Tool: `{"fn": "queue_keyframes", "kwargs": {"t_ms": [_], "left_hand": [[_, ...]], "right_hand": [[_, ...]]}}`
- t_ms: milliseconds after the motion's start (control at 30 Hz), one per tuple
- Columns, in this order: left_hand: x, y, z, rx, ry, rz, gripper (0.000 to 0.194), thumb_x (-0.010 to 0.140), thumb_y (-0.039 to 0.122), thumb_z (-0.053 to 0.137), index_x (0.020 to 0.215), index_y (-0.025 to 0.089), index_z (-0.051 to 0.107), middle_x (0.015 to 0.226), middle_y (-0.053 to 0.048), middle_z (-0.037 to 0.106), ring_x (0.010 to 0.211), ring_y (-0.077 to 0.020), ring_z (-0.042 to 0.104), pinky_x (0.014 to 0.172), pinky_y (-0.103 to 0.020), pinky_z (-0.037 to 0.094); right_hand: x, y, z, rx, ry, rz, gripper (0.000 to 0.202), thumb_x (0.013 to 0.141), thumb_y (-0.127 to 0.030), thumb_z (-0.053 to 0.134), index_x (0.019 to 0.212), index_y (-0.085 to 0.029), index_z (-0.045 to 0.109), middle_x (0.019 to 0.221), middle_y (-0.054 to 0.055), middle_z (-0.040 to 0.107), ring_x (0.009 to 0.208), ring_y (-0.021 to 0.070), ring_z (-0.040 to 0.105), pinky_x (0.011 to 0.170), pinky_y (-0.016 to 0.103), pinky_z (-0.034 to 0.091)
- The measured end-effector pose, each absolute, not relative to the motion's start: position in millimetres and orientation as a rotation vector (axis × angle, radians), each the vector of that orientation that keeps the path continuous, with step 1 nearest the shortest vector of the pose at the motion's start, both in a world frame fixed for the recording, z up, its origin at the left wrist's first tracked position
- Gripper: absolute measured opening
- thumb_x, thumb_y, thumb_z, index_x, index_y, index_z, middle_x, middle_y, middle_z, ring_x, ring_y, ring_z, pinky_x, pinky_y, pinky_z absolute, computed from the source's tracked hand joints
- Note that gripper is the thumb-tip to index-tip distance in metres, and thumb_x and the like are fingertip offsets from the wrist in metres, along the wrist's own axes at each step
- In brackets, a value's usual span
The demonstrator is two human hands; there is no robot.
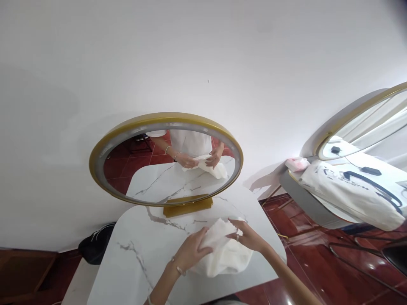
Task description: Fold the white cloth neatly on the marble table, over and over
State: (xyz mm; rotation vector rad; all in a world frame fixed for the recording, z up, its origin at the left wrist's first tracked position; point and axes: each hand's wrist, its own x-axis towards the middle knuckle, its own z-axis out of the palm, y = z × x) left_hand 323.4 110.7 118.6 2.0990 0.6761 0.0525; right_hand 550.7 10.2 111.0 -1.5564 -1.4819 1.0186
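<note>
A bunched, soft white cloth [226, 259] lies on the marble-patterned white table [127, 258], close to its front edge. Its upper part is raised in thin, crumpled folds between my two hands. My left hand [193, 249], with bracelets at the wrist, is closed on the left side of these folds, thumb on the near side. From the right, my right hand [247, 236], wearing a ring, grips the cloth's upper right edge with bent fingers. The palm sides of both hands are partly hidden. An oval gold-framed mirror [165, 180] beyond them reflects both hands on the cloth.
The mirror's gold base [188, 207] stands at the table's back. To the right, a second table holds a printed white cloth bag [346, 190], a pink-and-white packet [297, 164] and another mirror [365, 118]. A black bag [97, 243] sits at the left by the wall.
</note>
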Motion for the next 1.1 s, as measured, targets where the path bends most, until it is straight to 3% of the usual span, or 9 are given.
{"fn": "queue_keyframes", "kwargs": {"t_ms": [100, 267, 367, 500, 667, 833, 967, 1100], "left_hand": [[317, 108, 109, 1.986, 0.792, -0.001, 0.051, 0.072, 0.038, 0.066, 0.118, 0.026, 0.048, 0.105, -0.002, 0.065, 0.097, -0.0225, 0.059, 0.086, -0.032, 0.046], [314, 98, 102, 1.887, 0.799, 0.13, 0.026, 0.084, 0.046, 0.05, 0.099, 0.024, 0.051, 0.09, 0.001, 0.062, 0.088, -0.0174, 0.058, 0.082, -0.028, 0.046], [317, 95, 110, 1.971, 0.8, 0.249, 0.025, 0.089, 0.047, 0.043, 0.086, 0.023, 0.049, 0.08, 0.003, 0.056, 0.078, -0.014, 0.054, 0.077, -0.025, 0.045], [321, 92, 121, 2.097, 0.707, 0.349, 0.026, 0.092, 0.043, 0.038, 0.081, 0.023, 0.05, 0.078, 0.001, 0.056, 0.072, -0.0133, 0.052, 0.071, -0.024, 0.045], [321, 86, 129, 2.244, 0.614, 0.496, 0.021, 0.093, 0.033, 0.036, 0.085, 0.024, 0.054, 0.086, -0.001, 0.064, 0.08, -0.0151, 0.059, 0.077, -0.026, 0.047], [321, 87, 137, 2.36, 0.59, 0.591, 0.019, 0.092, 0.028, 0.036, 0.085, 0.025, 0.054, 0.089, -0.001, 0.067, 0.083, -0.0157, 0.062, 0.08, -0.028, 0.048], [322, 89, 141, 2.409, 0.571, 0.587, 0.021, 0.092, 0.027, 0.034, 0.085, 0.025, 0.054, 0.089, -0.002, 0.067, 0.081, -0.0165, 0.062, 0.076, -0.028, 0.049], [324, 90, 141, 2.452, 0.545, 0.575, 0.022, 0.092, 0.026, 0.033, 0.084, 0.024, 0.053, 0.086, -0.003, 0.066, 0.077, -0.0167, 0.061, 0.073, -0.028, 0.048]], "right_hand": [[561, -13, 124, -1.609, -1.283, 0.934, 0.041, 0.086, -0.055, 0.047, 0.082, -0.018, 0.065, 0.078, 0.004, 0.062, 0.077, 0.02, 0.055, 0.076, 0.031, 0.047], [576, -36, 128, -1.647, -1.065, 0.707, 0.039, 0.087, -0.054, 0.048, 0.081, -0.017, 0.059, 0.077, 0.003, 0.061, 0.07, 0.0174, 0.054, 0.065, 0.026, 0.044], [580, -45, 128, -1.693, -0.943, 0.544, 0.036, 0.085, -0.052, 0.053, 0.096, -0.019, 0.057, 0.081, 0.004, 0.062, 0.072, 0.018, 0.056, 0.063, 0.025, 0.045], [584, -55, 136, -1.64, -0.9, 0.443, 0.045, 0.086, -0.047, 0.052, 0.122, -0.022, 0.043, 0.105, 0.007, 0.062, 0.083, 0.018, 0.059, 0.065, 0.024, 0.047], [593, -65, 144, -1.725, -1.003, 0.522, 0.034, 0.086, -0.047, 0.053, 0.108, -0.022, 0.052, 0.095, 0.004, 0.061, 0.07, 0.0145, 0.055, 0.059, 0.023, 0.044], [596, -70, 143, -1.583, -0.866, 0.673, 0.049, 0.077, -0.053, 0.062, 0.11, -0.019, 0.053, 0.094, 0.007, 0.063, 0.08, 0.0191, 0.059, 0.065, 0.026, 0.048], [587, -71, 145, -1.618, -0.696, 0.739, 0.047, 0.067, -0.057, 0.07, 0.09, -0.017, 0.061, 0.078, 0.004, 0.062, 0.068, 0.0168, 0.056, 0.056, 0.024, 0.043], [576, -71, 149, -1.67, -0.458, 0.785, 0.049, 0.067, -0.063, 0.066, 0.079, -0.016, 0.059, 0.061, -0.001, 0.054, 0.053, 0.0113, 0.047, 0.048, 0.021, 0.033]]}}
